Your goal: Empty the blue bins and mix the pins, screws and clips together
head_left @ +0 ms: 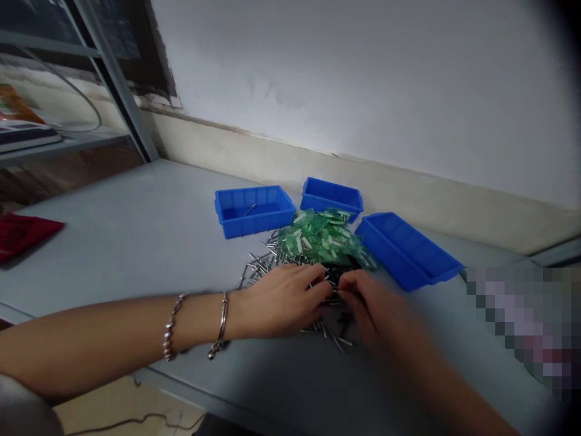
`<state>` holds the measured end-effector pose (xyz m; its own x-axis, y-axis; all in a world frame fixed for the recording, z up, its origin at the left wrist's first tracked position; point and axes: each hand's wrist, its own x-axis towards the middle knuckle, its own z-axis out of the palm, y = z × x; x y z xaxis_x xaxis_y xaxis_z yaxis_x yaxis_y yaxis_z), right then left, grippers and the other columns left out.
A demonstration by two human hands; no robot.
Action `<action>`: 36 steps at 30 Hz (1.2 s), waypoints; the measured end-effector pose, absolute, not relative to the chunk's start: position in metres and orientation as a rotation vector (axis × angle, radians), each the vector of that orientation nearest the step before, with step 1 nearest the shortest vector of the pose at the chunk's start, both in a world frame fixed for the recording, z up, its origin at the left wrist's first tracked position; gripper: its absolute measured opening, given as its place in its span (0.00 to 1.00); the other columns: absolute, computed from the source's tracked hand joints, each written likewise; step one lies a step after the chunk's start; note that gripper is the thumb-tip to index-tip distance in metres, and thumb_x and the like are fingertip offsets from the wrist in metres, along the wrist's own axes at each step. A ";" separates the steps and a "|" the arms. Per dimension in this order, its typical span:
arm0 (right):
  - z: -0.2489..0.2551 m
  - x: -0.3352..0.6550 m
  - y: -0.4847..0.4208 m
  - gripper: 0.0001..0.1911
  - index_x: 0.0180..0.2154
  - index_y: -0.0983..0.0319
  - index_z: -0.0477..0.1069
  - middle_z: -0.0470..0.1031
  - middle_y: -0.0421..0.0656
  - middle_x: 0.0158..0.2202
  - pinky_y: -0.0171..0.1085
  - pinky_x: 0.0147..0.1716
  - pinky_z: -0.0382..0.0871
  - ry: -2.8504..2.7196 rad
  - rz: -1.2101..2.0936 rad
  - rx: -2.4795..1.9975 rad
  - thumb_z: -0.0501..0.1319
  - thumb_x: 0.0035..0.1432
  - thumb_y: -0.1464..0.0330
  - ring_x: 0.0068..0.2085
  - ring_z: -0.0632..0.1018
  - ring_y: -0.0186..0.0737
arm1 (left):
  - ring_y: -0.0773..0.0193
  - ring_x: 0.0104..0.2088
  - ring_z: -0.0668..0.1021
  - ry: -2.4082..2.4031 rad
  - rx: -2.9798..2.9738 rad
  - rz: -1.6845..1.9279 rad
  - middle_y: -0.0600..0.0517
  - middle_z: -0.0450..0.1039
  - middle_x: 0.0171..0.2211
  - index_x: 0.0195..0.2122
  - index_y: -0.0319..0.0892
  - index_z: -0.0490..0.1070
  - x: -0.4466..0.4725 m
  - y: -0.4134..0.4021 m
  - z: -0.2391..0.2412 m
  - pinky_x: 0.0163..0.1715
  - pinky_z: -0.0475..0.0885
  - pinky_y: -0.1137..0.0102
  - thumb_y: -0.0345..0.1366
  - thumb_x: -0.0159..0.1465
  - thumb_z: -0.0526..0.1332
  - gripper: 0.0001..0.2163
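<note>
My left hand [285, 300], with a beaded bracelet and a metal bangle at its wrist, rests at the front of a heap of silver metal rods [258, 266] that look like screws or pins. Its fingers are bent down into the heap, so their tips are partly hidden. Close by on the other side, my right hand [379, 312] has thumb and forefinger pinched together over some dark pieces; whatever sits in the pinch is too small to name. Behind both hands, green clear packets [318, 236] with white pieces inside lie piled on the rods.
Three blue bins stand around the heap: a left bin [254, 227] with one rod inside, a back bin [333, 192] and a right bin [408, 251]. A red item [27, 236] lies at the far left of the grey table [181, 254]. Behind is a wall.
</note>
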<state>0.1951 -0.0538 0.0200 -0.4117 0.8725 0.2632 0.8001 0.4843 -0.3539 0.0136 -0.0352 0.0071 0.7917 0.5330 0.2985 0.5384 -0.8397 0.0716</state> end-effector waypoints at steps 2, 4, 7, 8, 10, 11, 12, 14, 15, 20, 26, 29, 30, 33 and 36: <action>0.022 0.193 -0.056 0.07 0.31 0.59 0.62 0.72 0.40 0.25 0.33 0.22 0.61 -2.310 0.401 -1.337 0.48 0.58 0.72 0.25 0.73 0.36 | 0.64 0.29 0.70 -0.890 -2.923 -0.515 0.48 0.67 0.34 0.38 0.37 0.65 0.014 -0.035 0.008 0.28 0.68 0.69 0.37 0.66 0.49 0.10; 0.020 0.191 -0.057 0.05 0.33 0.59 0.60 0.73 0.40 0.26 0.33 0.24 0.62 -2.268 0.530 -1.267 0.48 0.58 0.72 0.26 0.74 0.36 | 0.64 0.29 0.70 -0.893 -2.886 -0.553 0.49 0.67 0.33 0.37 0.37 0.65 0.013 -0.035 0.008 0.27 0.68 0.69 0.38 0.67 0.48 0.11; 0.017 0.189 -0.058 0.03 0.34 0.58 0.59 0.70 0.38 0.25 0.33 0.24 0.62 -2.185 0.654 -1.194 0.49 0.59 0.71 0.25 0.72 0.36 | 0.65 0.28 0.69 -0.884 -2.846 -0.586 0.50 0.66 0.31 0.35 0.38 0.65 0.013 -0.034 0.006 0.26 0.67 0.70 0.38 0.67 0.48 0.10; 0.016 0.189 -0.059 0.02 0.34 0.58 0.58 0.69 0.37 0.24 0.33 0.23 0.62 -2.165 0.698 -1.185 0.49 0.59 0.70 0.24 0.72 0.36 | 0.65 0.28 0.69 -0.870 -2.843 -0.590 0.50 0.66 0.31 0.34 0.38 0.65 0.012 -0.034 0.006 0.25 0.67 0.70 0.37 0.67 0.48 0.10; 0.015 0.189 -0.059 0.01 0.33 0.58 0.58 0.67 0.36 0.23 0.33 0.21 0.60 -2.130 0.800 -1.187 0.50 0.59 0.69 0.23 0.70 0.35 | 0.66 0.27 0.69 -0.841 -2.839 -0.609 0.50 0.66 0.31 0.33 0.38 0.65 0.012 -0.033 0.004 0.25 0.66 0.70 0.36 0.67 0.48 0.10; 0.015 0.190 -0.060 0.01 0.33 0.58 0.57 0.66 0.36 0.23 0.32 0.21 0.60 -2.110 0.849 -1.195 0.49 0.59 0.69 0.23 0.69 0.34 | 0.66 0.27 0.69 -0.823 -2.837 -0.625 0.51 0.66 0.31 0.33 0.39 0.65 0.011 -0.033 0.004 0.25 0.66 0.70 0.35 0.67 0.47 0.11; 0.016 0.190 -0.060 0.02 0.33 0.58 0.57 0.65 0.36 0.22 0.32 0.21 0.59 -2.090 0.897 -1.209 0.49 0.59 0.68 0.23 0.68 0.34 | 0.66 0.27 0.69 -0.807 -2.834 -0.642 0.51 0.66 0.31 0.33 0.39 0.65 0.011 -0.032 0.003 0.26 0.66 0.71 0.35 0.67 0.47 0.11; 0.016 0.191 -0.060 0.03 0.33 0.58 0.55 0.62 0.34 0.21 0.32 0.20 0.56 -2.054 0.981 -1.222 0.49 0.60 0.67 0.22 0.65 0.33 | 0.67 0.27 0.68 -0.768 -2.835 -0.657 0.51 0.67 0.30 0.32 0.39 0.65 0.010 -0.032 0.003 0.26 0.65 0.71 0.34 0.67 0.47 0.11; 0.016 0.191 -0.060 0.04 0.32 0.58 0.55 0.61 0.34 0.21 0.32 0.19 0.55 -2.041 1.017 -1.222 0.49 0.60 0.67 0.22 0.63 0.32 | 0.67 0.26 0.68 -0.745 -2.838 -0.656 0.52 0.67 0.30 0.32 0.40 0.66 0.010 -0.031 0.003 0.26 0.65 0.71 0.34 0.67 0.47 0.11; 0.017 0.193 -0.059 0.04 0.32 0.58 0.55 0.59 0.34 0.21 0.31 0.20 0.54 -2.036 1.090 -1.216 0.50 0.59 0.66 0.22 0.61 0.31 | 0.67 0.25 0.67 -0.671 -2.891 -0.620 0.52 0.67 0.28 0.31 0.41 0.67 0.008 -0.030 0.008 0.25 0.63 0.71 0.33 0.66 0.47 0.11; 0.023 0.195 -0.056 0.08 0.34 0.59 0.63 0.64 0.36 0.23 0.33 0.23 0.60 -2.086 0.919 -1.339 0.52 0.59 0.62 0.25 0.67 0.34 | 0.66 0.26 0.68 -0.839 -2.931 -0.770 0.50 0.67 0.28 0.32 0.39 0.68 0.006 -0.031 0.012 0.25 0.63 0.71 0.35 0.66 0.47 0.13; 0.026 0.196 -0.054 0.09 0.31 0.60 0.65 0.66 0.37 0.23 0.32 0.24 0.61 -2.091 0.843 -1.370 0.52 0.59 0.63 0.25 0.68 0.33 | 0.66 0.26 0.68 -0.885 -2.915 -0.841 0.50 0.66 0.28 0.31 0.38 0.68 0.007 -0.031 0.013 0.25 0.63 0.71 0.35 0.66 0.46 0.14; 0.027 0.197 -0.054 0.09 0.31 0.60 0.65 0.66 0.37 0.23 0.32 0.23 0.61 -2.086 0.815 -1.365 0.52 0.59 0.63 0.24 0.68 0.33 | 0.66 0.26 0.68 -0.887 -2.912 -0.847 0.50 0.66 0.28 0.31 0.38 0.68 0.007 -0.031 0.012 0.25 0.63 0.71 0.35 0.66 0.46 0.14; 0.029 0.197 -0.055 0.08 0.30 0.60 0.66 0.67 0.36 0.22 0.30 0.21 0.61 -2.105 0.660 -1.292 0.53 0.59 0.65 0.23 0.68 0.31 | 0.66 0.26 0.68 -0.871 -2.901 -0.848 0.51 0.67 0.27 0.30 0.39 0.67 0.008 -0.031 0.012 0.25 0.63 0.71 0.36 0.67 0.46 0.14; 0.027 0.196 -0.057 0.05 0.31 0.60 0.67 0.69 0.37 0.24 0.30 0.22 0.62 -2.176 0.362 -1.178 0.54 0.59 0.68 0.23 0.69 0.31 | 0.66 0.25 0.68 -0.844 -2.893 -0.816 0.51 0.67 0.27 0.29 0.39 0.67 0.008 -0.031 0.012 0.24 0.63 0.72 0.36 0.67 0.45 0.14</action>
